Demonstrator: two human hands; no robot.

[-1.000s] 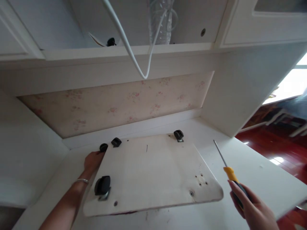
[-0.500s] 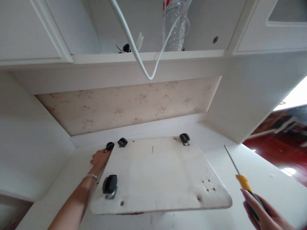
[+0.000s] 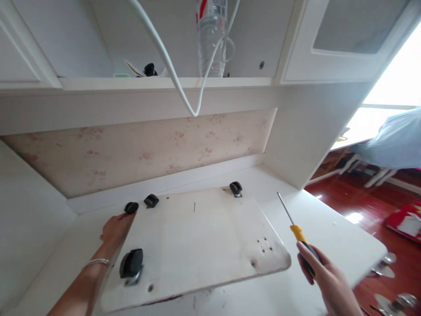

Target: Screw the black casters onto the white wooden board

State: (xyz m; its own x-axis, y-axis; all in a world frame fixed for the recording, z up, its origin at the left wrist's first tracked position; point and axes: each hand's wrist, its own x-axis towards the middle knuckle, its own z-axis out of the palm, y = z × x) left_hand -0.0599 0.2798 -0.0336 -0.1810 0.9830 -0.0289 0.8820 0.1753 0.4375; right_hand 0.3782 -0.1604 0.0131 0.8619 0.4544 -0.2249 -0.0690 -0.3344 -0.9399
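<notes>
A white board (image 3: 197, 245) lies upside down on the white desk (image 3: 332, 232). Three black caster wheels stand on it: near left (image 3: 131, 264), far left (image 3: 151, 200) and far right (image 3: 236, 188). Its near right corner shows bare screw holes (image 3: 265, 244). My left hand (image 3: 115, 230) grips the board's left edge, next to a loose black wheel (image 3: 131, 207) on the desk. My right hand (image 3: 325, 281) is closed round a screwdriver (image 3: 297, 230) with a yellow and black handle, its shaft pointing up and away, right of the board.
A shelf above carries a clear plastic bottle (image 3: 210, 39), a small black object (image 3: 149, 69) and a hanging white cable (image 3: 184, 87). Floral wallpaper (image 3: 148, 149) backs the desk. To the right are red wooden floor (image 3: 378, 206), metal parts (image 3: 391, 303) and a light blue cloth (image 3: 394, 140).
The view has swung to the right and slightly up, showing more floor and window. My right hand with the screwdriver has come a little nearer the board. My left hand stays on the board's edge.
</notes>
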